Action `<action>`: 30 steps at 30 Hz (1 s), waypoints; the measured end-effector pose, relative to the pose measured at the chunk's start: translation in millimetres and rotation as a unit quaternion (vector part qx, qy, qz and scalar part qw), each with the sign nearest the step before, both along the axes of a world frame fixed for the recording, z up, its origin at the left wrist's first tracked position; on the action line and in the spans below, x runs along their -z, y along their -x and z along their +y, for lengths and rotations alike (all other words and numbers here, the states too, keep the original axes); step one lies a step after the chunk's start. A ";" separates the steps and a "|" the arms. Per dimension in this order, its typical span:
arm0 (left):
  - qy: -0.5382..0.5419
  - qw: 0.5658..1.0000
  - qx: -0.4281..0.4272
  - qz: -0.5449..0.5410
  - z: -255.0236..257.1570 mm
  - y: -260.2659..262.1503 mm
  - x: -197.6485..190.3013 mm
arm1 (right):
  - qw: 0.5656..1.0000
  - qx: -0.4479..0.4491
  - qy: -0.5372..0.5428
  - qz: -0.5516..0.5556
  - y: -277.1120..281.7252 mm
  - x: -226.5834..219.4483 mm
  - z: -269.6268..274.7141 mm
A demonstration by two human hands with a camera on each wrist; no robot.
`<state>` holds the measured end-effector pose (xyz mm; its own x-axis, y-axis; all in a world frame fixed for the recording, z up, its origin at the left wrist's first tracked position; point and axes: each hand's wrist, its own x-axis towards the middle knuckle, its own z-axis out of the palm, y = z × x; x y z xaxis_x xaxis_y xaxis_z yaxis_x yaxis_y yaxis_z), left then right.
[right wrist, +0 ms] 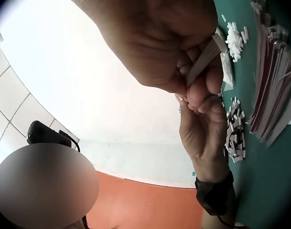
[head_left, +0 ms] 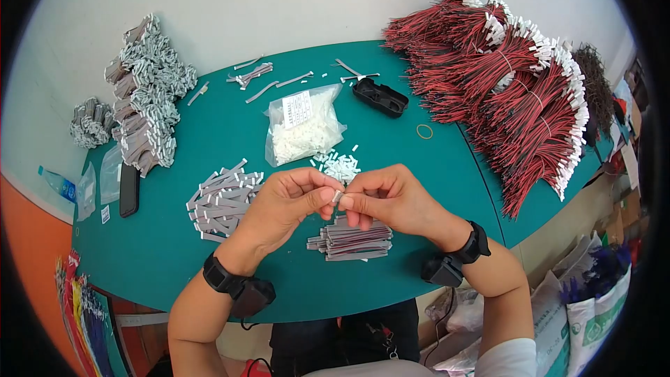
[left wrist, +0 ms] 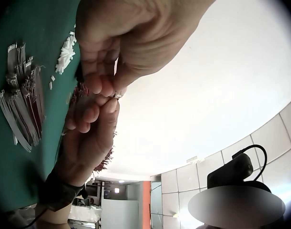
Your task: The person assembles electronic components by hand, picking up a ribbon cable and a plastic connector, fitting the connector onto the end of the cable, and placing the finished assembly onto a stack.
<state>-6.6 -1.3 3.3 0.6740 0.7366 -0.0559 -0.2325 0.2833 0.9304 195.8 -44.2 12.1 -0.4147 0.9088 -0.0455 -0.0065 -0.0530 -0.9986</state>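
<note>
Both hands meet fingertip to fingertip over the middle of the green table (head_left: 160,251). The left hand (head_left: 283,206) pinches a small white connector (head_left: 338,196) between thumb and forefinger. From the other side the right hand (head_left: 394,199) grips a short grey ribbon cable (right wrist: 205,59), which runs across its curled fingers in the right wrist view. Fingertips largely cover the joint between connector and cable. Just beneath the hands lies a stack of grey ribbon cables (head_left: 352,241); a heap of loose white connectors (head_left: 338,166) is behind them. Ribbon cables with white ends (head_left: 222,202) are piled beside the left hand.
A clear bag of white connectors (head_left: 303,132) and an open black case (head_left: 380,98) stand behind. Large bundles of red-black wires (head_left: 502,84) fill the right; grey cable bundles (head_left: 146,91) rise at left, near a black phone (head_left: 129,190) and a bottle (head_left: 57,183).
</note>
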 end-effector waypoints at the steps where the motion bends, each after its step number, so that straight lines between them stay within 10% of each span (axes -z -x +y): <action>1: -0.004 1.000 -0.001 0.002 -0.2 -0.2 -0.1 | 1.000 0.001 0.003 0.001 -0.1 -0.3 0.0; 30: 0.002 1.000 -0.004 -0.010 -1.3 0.3 -2.5 | 1.000 0.003 0.018 0.021 0.8 -2.7 0.3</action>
<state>-6.9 -2.6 5.8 0.6685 0.7423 -0.0461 -0.2530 0.2852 0.9245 195.0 -43.9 14.8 -0.4108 0.9098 -0.0602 -0.0494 -0.0881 -0.9949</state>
